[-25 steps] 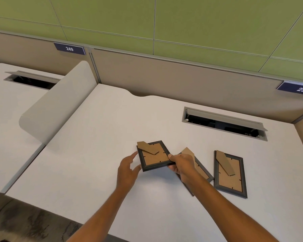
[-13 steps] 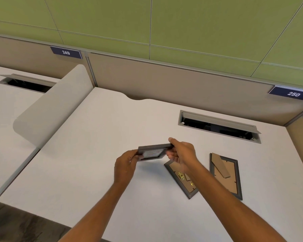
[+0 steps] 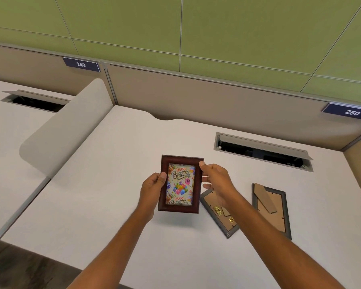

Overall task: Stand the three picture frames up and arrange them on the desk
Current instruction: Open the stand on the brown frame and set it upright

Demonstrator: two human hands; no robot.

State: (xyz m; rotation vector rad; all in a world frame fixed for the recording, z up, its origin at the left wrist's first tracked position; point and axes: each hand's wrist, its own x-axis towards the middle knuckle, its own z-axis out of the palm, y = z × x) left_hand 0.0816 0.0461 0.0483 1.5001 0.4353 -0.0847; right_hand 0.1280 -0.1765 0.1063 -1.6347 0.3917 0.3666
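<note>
A dark red picture frame (image 3: 180,184) with a "Happy Birthday" balloon card faces me, held upright above the white desk (image 3: 104,195). My left hand (image 3: 152,184) grips its left edge and my right hand (image 3: 216,180) grips its upper right edge. A second frame (image 3: 219,213) lies face down on the desk just right of it, partly hidden by my right forearm, its brass hinges showing. A third frame (image 3: 270,209) lies face down further right, its cardboard stand folded against the back.
An open cable tray (image 3: 263,151) is set into the desk behind the frames. A beige partition wall (image 3: 196,97) runs along the back. A rounded white divider (image 3: 65,130) separates this desk from the neighbouring one at left. The desk's front edge is near my elbows.
Both hands lifted the left frame off the desk and turned it over, from back side up to picture side facing me. The other two frames stayed put.
</note>
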